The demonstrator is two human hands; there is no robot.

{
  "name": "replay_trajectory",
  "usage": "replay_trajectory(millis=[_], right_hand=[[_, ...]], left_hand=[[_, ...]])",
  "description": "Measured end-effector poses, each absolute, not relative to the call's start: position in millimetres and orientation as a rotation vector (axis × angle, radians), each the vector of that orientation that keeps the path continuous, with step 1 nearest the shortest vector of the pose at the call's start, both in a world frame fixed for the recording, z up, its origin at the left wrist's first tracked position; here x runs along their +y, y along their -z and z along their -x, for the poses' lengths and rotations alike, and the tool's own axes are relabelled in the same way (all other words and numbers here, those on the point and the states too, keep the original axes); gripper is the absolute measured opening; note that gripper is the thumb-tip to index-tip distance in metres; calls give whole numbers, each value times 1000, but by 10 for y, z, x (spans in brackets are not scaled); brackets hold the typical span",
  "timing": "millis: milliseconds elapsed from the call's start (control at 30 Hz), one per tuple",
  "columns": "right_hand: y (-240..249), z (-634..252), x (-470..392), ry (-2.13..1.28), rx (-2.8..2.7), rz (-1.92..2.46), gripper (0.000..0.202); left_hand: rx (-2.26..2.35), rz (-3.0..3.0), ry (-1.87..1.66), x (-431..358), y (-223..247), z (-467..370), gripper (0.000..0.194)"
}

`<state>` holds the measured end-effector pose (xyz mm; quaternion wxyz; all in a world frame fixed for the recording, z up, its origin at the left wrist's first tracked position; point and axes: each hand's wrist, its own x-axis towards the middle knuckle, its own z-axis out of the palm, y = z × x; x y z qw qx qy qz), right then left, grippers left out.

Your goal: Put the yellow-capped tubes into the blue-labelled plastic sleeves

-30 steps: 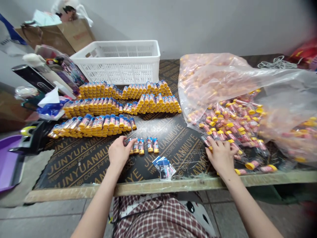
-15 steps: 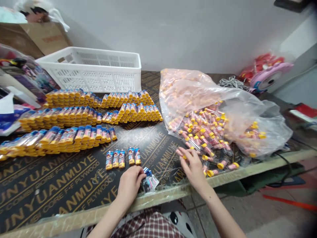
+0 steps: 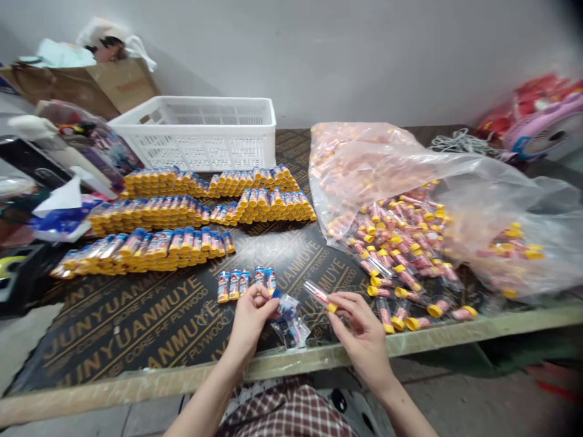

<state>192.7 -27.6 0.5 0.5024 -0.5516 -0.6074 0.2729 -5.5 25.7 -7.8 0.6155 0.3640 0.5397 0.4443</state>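
My right hand [image 3: 359, 325] holds a clear tube with a pink-red filling and yellow cap [image 3: 317, 295] between its fingers, angled up to the left. My left hand [image 3: 252, 312] pinches the blue end of something small beside a pile of blue and clear printed pieces [image 3: 291, 325] near the table edge. Just beyond it stand several finished-looking tubes with blue tops and yellow bottoms [image 3: 234, 285]. To the right, loose pink tubes with yellow caps [image 3: 401, 243] spill from a large clear plastic bag [image 3: 378, 158].
Stacked rows of blue-and-yellow tubes [image 3: 150, 249] lie at the left. Behind them is a white plastic basket [image 3: 204, 142]. A cardboard box [image 3: 118, 85] and odds and ends fill the back left. A pink fan [image 3: 546, 130] and a coiled cable [image 3: 464, 142] are at the back right.
My right hand has drawn a pink tube away from the loose pile toward my left hand. My left hand has risen off the printed pieces with a blue end in its fingers. The view has shifted left.
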Motion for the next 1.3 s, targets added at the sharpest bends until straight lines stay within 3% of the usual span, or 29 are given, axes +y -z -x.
replay_trajectory(millis=[133, 267, 1300], right_hand=[[14, -1864, -327, -640, -1495, 1308, 25], [45, -1815, -349, -598, -1537, 1316, 27], [-37, -1679, -357, -357, -1744, 1148, 52]], left_hand=[[1156, -569, -1087, 346, 40, 55, 45], [1114, -412, -1136, 376, 27, 53, 30], [1255, -449, -1282, 338, 44, 20, 31]])
